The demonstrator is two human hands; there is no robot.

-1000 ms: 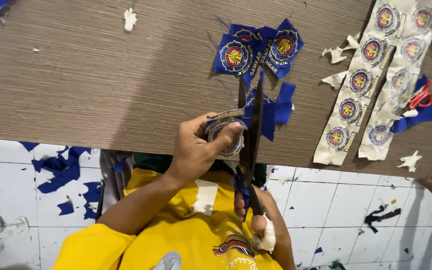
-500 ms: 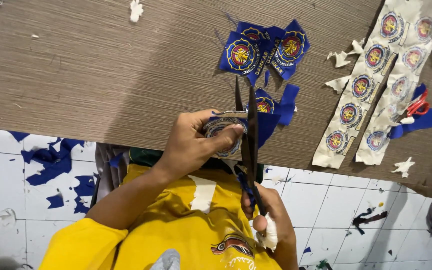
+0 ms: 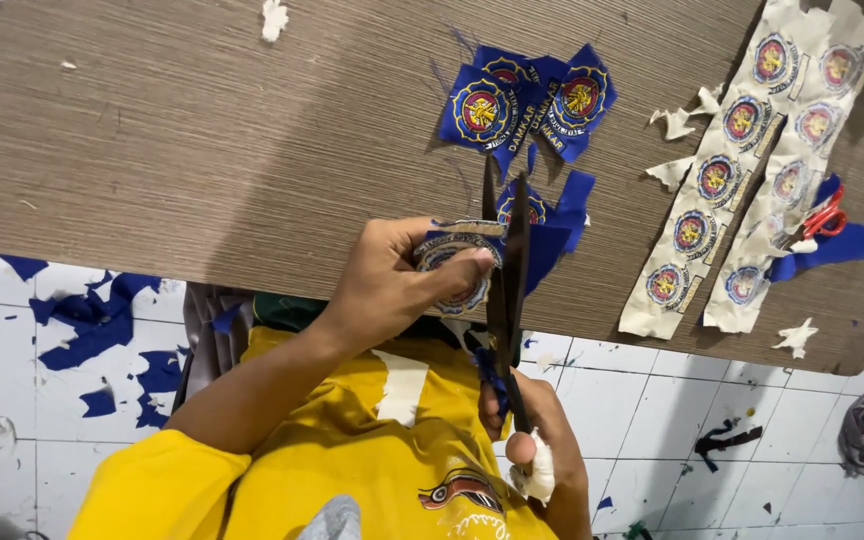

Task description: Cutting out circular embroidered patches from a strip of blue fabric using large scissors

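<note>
The brown board table [image 3: 202, 130] fills the upper part of the view, with the white tiled floor [image 3: 652, 390] below its near edge, scattered with blue scraps [image 3: 92, 320]. Against the view 0.5 s ago the scene sits almost the same: the patch pinched in the left hand has turned slightly and the scissor blades lie a little closer to it, while everything on the table keeps its place. The person's yellow shirt [image 3: 352, 470] takes up the lower middle. On the right of the table lie 2 long pale strips [image 3: 727, 190] side by side, slanting from upper right to lower left, each carrying a row of round badges in blue, red and yellow. Beside them rests a small pair of red-handled scissors [image 3: 824, 220] on a blue offcut [image 3: 852, 245]. Above the hands sits a pile of cut blue patches [image 3: 527, 100], square-edged with round emblems in the centre. The left hand [image 3: 392, 280] is clamped on a round blue patch [image 3: 452, 265], thumb on top, held just past the table edge. The right hand [image 3: 542, 450] is closed through the handles of the large dark scissors [image 3: 507, 270], whose blades stand slightly apart beside the patch's right edge. A white wrap [image 3: 537, 470] covers 1 finger.
</note>
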